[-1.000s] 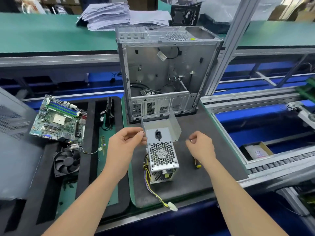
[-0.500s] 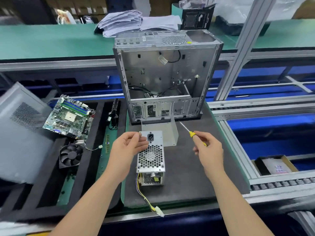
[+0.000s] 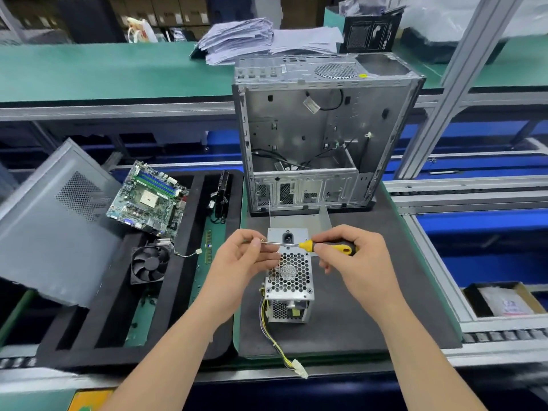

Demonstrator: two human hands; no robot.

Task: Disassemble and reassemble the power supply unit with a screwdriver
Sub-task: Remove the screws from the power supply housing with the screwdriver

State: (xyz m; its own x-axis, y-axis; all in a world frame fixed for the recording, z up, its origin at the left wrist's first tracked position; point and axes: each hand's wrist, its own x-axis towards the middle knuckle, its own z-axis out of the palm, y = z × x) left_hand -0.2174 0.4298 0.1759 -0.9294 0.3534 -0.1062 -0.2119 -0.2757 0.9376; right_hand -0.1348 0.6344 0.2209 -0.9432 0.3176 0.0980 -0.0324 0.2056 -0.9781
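Looking down from my head camera, my right hand grips the yellow-and-black-handled screwdriver. Its fingers are curled round the handle, and the tool is held nearly level with the steel shaft pointing left. My left hand meets the tip, thumb and forefinger pinching a small brass-coloured screw against it. Both hands are close together over the far end of the silver metal power supply unit. I cannot tell whether my left hand touches it.

The unit lies in the middle of the dark grey foam mat, with its honeycomb grille facing up and its black power socket at the far end. A bundle of yellow and black wires leaves its near left corner and runs to the near edge of the mat, ending in a white plastic connector.

Just beyond the unit a bent grey sheet-metal cover stands on the mat. Behind that is the open silver computer case, with loose black cables inside.

To the left, a black foam tray carries a tilted green motherboard, with a black cooling fan just nearer. A grey perforated side panel leans at the far left. A stack of white papers sits on the far green desk, and an open cardboard box is at the near right.
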